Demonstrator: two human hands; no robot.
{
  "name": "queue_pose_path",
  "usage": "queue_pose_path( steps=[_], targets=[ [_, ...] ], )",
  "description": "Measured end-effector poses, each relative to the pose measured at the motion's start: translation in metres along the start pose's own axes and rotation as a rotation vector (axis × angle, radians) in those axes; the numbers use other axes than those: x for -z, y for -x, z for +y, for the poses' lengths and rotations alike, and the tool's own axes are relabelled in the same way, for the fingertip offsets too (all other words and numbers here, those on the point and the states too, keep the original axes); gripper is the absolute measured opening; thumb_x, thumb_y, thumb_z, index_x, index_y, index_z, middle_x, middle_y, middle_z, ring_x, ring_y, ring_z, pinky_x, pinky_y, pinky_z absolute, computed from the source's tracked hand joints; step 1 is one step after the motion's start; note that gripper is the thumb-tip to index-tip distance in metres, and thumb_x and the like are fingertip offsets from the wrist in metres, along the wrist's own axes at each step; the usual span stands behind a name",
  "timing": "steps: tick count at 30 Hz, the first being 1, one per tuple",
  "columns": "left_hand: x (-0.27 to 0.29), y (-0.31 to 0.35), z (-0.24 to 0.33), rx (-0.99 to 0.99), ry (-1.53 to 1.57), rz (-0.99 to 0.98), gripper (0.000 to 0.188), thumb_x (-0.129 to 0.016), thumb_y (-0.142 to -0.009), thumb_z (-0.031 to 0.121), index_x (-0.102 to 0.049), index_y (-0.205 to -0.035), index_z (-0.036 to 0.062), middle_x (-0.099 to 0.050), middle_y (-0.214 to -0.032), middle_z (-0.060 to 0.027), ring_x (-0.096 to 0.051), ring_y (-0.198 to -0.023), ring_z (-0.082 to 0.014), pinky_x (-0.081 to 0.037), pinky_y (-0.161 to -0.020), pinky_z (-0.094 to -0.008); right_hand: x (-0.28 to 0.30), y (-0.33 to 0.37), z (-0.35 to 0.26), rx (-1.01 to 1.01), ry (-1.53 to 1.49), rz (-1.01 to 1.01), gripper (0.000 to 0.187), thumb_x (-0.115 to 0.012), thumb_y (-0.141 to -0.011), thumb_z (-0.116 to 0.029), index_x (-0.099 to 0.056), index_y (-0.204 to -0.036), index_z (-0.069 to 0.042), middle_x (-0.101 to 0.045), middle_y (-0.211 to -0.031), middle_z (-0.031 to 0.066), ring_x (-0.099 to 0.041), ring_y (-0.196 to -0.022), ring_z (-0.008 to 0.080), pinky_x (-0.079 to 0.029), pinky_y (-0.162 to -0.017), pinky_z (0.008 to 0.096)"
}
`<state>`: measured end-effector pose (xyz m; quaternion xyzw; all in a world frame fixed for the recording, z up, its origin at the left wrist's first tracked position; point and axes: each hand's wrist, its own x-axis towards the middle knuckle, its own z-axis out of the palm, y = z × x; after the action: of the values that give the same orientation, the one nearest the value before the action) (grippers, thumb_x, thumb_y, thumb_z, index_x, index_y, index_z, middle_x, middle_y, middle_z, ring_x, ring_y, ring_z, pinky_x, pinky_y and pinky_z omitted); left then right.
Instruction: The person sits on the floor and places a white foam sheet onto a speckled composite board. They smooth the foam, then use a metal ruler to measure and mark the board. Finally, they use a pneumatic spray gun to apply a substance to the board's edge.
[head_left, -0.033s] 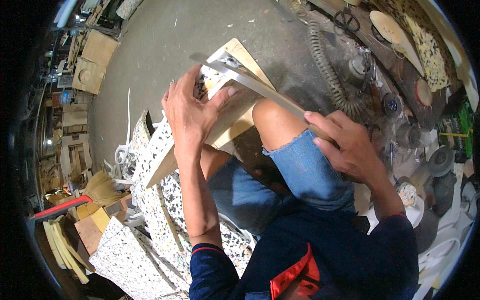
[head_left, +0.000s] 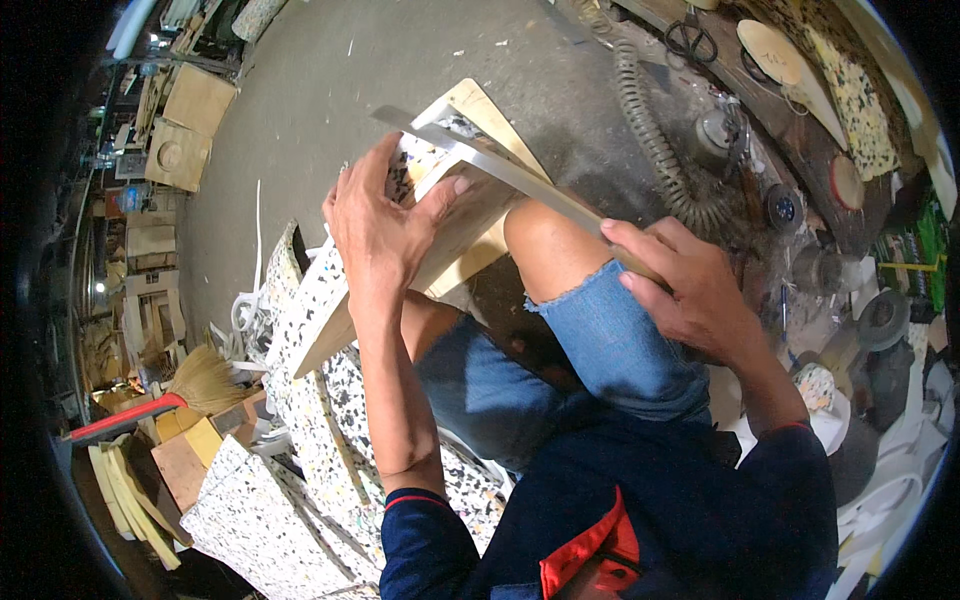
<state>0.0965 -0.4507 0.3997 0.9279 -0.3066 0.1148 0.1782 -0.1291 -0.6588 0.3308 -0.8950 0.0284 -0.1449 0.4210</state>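
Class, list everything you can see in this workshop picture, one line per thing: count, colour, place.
Long blade: one, grey metal, across the board, gripped by the right hand.
Wooden board: one, pale tan, resting on the knee.
Speckled foam piece: one, white with dark flecks, on the board under the left hand.
Speckled foam slabs: several, white and black, stacked lower left.
Broom: one, straw head, red handle, left.
Coiled hose: one, grey, upper right.
Scissors: one pair, black, top right.
Left hand: pressing the foam.
Right hand: gripping the blade.
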Motion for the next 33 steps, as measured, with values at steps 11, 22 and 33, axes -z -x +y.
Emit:
queue_pose_path(
  steps=[11,22,33],
  targets=[
    [-0.001,-0.009,0.004,0.051,0.027,-0.041,0.087,-0.088,-0.066,0.059,-0.067,-0.127,0.0003,-0.071,-0.108,-0.0175,-0.064,-0.106,-0.0325,-0.04,-0.105,-0.0478,-0.013,0.009,0.014,-0.011,-0.088,0.056,0.049,-0.07,-0.088,-0.015,-0.062,-0.137,-0.011,-0.063,-0.096,0.0149,-0.066,-0.085,0.0332,-0.055,-0.073,0.0431],
    [0.011,-0.023,0.008,0.015,0.164,0.001,0.069,-0.088,-0.078,0.04,-0.068,-0.126,-0.0049,-0.073,-0.114,-0.0237,-0.071,-0.105,-0.0306,-0.056,-0.089,-0.0455,-0.02,0.012,0.021,-0.009,-0.187,0.077,0.05,-0.07,-0.088,-0.012,-0.061,-0.137,-0.01,-0.066,-0.1,0.0173,-0.066,-0.088,0.035,-0.055,-0.079,0.0431],
    [0.002,-0.057,0.02,0.004,0.173,-0.026,0.02,-0.073,-0.089,0.015,-0.077,-0.102,0.0006,-0.078,-0.093,-0.0159,-0.076,-0.087,-0.0228,-0.057,-0.083,-0.0371,-0.026,0.008,0.019,-0.037,-0.188,0.032,0.051,-0.07,-0.087,-0.011,-0.06,-0.138,-0.006,-0.067,-0.103,0.0177,-0.065,-0.091,0.0348,-0.054,-0.082,0.0423]
  ],
)
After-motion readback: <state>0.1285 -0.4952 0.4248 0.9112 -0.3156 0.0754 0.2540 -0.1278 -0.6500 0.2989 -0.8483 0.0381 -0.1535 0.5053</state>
